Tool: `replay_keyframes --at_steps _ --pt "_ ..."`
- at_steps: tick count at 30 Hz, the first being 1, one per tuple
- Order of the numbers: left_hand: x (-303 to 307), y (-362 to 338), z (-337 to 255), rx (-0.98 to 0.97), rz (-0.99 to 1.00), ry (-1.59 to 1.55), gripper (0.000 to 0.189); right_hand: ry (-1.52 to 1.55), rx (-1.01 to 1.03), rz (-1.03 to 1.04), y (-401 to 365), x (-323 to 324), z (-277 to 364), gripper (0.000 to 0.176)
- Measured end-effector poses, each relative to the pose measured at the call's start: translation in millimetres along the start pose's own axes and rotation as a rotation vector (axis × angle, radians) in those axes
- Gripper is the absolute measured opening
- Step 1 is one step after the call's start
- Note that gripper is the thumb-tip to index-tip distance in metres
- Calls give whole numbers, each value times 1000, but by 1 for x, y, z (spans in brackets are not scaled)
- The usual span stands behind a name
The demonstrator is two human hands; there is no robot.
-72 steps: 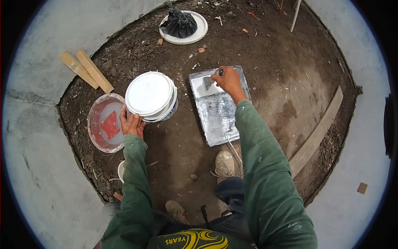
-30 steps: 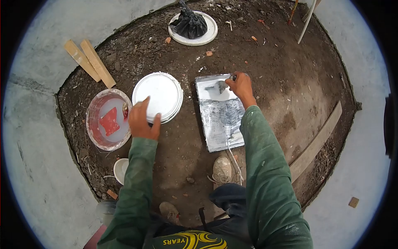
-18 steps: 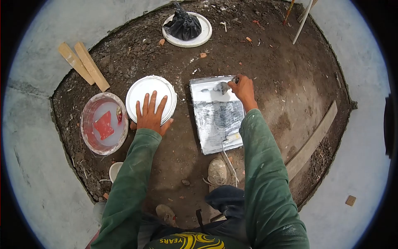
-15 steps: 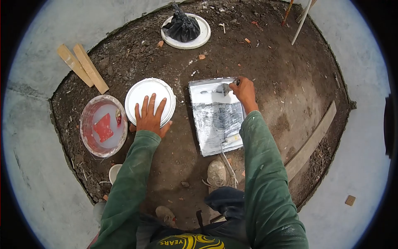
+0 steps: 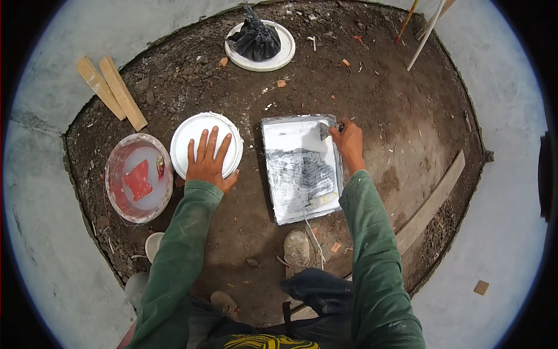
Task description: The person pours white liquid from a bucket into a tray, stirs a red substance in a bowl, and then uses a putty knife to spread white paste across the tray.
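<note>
While my left fingers [image 5: 213,141] lie spread on the white lid [image 5: 187,132], my right fingers [image 5: 336,134] grip a scraper [image 5: 323,131] in the tray [image 5: 264,157]; white paint [image 5: 292,132] coats its far end, the middle shows grey streaks, and the roller [image 5: 323,200] lies unheld.

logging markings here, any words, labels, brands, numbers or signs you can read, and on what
None readable.
Yellow shirt print: cut off at the lower edge, too partial to read.
I see no lettering on the white lid, tray or reddish bucket.
</note>
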State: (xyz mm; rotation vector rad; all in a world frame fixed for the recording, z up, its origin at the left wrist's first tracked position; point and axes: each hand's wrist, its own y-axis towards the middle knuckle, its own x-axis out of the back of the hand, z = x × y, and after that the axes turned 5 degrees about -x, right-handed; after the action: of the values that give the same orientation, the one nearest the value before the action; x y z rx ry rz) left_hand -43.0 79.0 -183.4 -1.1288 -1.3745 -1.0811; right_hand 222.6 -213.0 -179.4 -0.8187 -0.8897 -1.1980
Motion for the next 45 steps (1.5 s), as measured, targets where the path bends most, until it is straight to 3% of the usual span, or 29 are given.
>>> replay_keyframes --at_steps 13,22,28,30,33,37,43,45 --pt "8 4 -2 48 105 -7 109 -60 112 -31 -5 15 4 36" --pt "10 5 -3 60 128 -46 109 -131 3 -72 -1 18 -2 39" --pt "7 5 -2 44 82 -45 109 43 -132 -194 -30 42 -26 41" --pt "10 6 -3 48 97 -53 108 215 -284 -57 -46 50 -27 39" --pt "9 6 -1 56 129 -26 109 259 -345 -48 -66 49 -27 34" --pt "8 6 -2 57 154 11 109 288 -341 -34 -80 40 -40 30" --pt "9 4 -3 44 98 13 109 374 -328 146 -81 43 -31 26" --pt "12 -2 -5 30 80 -10 107 389 -205 223 -90 52 -13 28"
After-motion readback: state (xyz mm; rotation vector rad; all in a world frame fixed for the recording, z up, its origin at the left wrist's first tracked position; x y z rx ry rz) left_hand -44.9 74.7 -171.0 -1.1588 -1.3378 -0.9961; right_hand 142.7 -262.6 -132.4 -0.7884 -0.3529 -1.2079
